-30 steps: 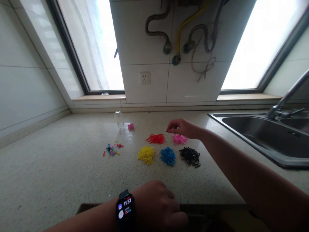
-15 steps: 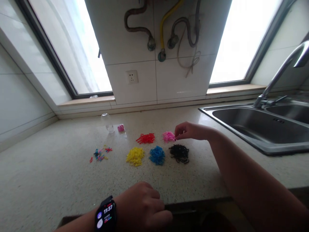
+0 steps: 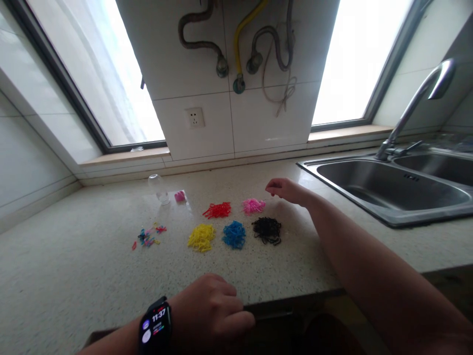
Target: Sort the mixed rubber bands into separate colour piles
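Note:
My right hand hovers just right of and a little behind a pile of small pink rubber bands. Its fingertips are pinched; anything between them is too small to make out. In front of it sit black bands, blue bands and yellow bands, each in its own heap. Red bands lie left of the pink ones. My left hand, closed with fingers curled, rests at the counter's front edge. A scattered mix of coloured bands is further left.
At the back left of the counter stand a clear glass-like container and a small pink object. A steel sink with a faucet is set in on the right. Hoses and a socket are on the wall.
My right hand has lifted up and away from the pink pile's right edge, fingers still pinched. My left hand stays curled at the edge. The whole view has shifted slightly.

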Demonstrator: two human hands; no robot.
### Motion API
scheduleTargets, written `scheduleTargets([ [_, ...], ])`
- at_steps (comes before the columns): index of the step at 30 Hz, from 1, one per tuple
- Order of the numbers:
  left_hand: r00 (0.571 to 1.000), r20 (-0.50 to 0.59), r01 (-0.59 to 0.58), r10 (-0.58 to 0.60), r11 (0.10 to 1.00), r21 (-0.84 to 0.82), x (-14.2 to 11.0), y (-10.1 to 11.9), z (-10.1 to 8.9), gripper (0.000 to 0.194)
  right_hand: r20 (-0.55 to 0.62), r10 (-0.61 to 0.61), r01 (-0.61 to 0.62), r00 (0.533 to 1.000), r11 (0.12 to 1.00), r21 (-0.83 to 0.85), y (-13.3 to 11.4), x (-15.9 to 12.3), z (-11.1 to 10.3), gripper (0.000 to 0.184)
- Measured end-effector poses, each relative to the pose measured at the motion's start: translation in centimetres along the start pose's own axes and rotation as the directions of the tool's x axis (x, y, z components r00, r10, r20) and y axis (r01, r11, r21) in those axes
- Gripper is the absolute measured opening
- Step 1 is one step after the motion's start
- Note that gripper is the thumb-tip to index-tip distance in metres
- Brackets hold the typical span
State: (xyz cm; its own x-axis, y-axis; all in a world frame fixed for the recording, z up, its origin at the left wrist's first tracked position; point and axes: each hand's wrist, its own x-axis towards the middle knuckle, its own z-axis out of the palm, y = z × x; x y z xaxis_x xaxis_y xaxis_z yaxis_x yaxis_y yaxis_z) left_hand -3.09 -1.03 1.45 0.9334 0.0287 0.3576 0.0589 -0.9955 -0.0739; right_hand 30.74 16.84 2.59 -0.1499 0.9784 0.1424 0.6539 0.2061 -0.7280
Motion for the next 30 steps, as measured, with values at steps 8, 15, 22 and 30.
scheduleTargets([
  [8, 1.0, 0.028, 0.004, -0.004, 1.0, -0.012, -0.2, 0.0, 0.2, 0.005, -0.1, 0.077, -0.072, 0.992, 0.996, 0.047, 3.7, 1.2, 0.3, 0.029],
  [15, 1.0, 0.003, -0.006, 0.006, 1.0, -0.025, -0.4, -0.2, 0.4, 0.007, -0.083, 0.059, -0.057, 0.995, 0.998, 0.021, 4.1, 1.3, 0.3, 0.032],
  [22, 0.999, 0.034, -0.004, 0.005, 1.0, -0.023, -0.6, -0.4, 0.6, 0.009, -0.059, 0.084, -0.083, 0.995, 0.996, 0.007, 3.9, 1.3, 0.3, 0.032],
  [30, 0.999, 0.038, 0.009, -0.008, 1.0, -0.028, -0.6, -0.4, 0.5, 0.007, -0.052, 0.078, -0.079, 0.996, 0.997, -0.024, 3.4, 1.1, 0.2, 0.034],
])
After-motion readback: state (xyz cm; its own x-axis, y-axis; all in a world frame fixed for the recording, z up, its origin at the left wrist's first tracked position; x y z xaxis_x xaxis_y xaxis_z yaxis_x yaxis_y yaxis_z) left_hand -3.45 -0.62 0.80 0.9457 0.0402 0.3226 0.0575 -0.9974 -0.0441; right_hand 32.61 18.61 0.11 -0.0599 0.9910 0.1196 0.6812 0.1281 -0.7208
